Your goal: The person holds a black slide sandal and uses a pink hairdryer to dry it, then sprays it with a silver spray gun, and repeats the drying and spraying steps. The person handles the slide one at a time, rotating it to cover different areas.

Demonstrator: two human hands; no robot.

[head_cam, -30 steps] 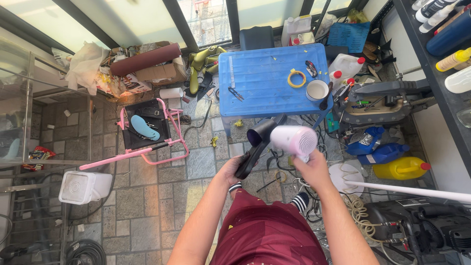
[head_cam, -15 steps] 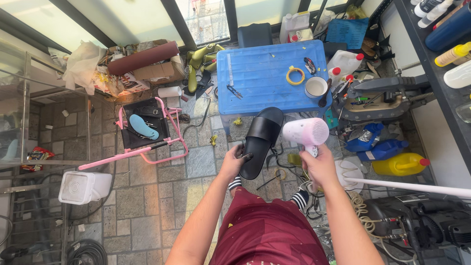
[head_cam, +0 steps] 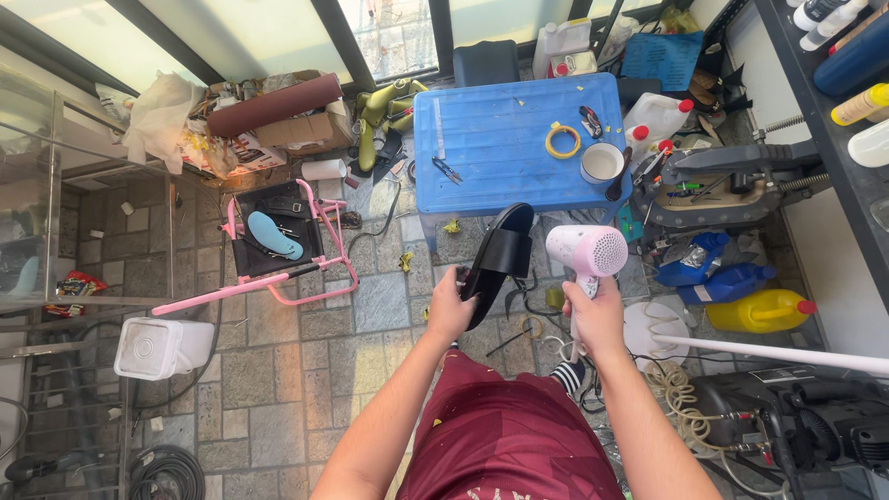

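The left hand (head_cam: 451, 310) is clenched around the lower end of a black sandal (head_cam: 498, 259), holding it up at the centre of the frame. The right hand (head_cam: 595, 315) grips the handle of a pink-and-white hair dryer (head_cam: 585, 255) just beside the sandal. Above them stands a blue plastic table (head_cam: 500, 139) bearing a yellow tape roll (head_cam: 562, 141) and a white cup (head_cam: 601, 162); a pink folding stool (head_cam: 278, 245) sits left.

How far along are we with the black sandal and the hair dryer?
Done: both are picked up, the black sandal in the left hand and the pink-and-white hair dryer in the right hand. In hand: the dryer's nozzle points at the sandal, held close over the tiled floor. Whether it is blowing cannot be seen. Left: nothing is set down yet; the blue table holds only a tape roll, cup and small tools.
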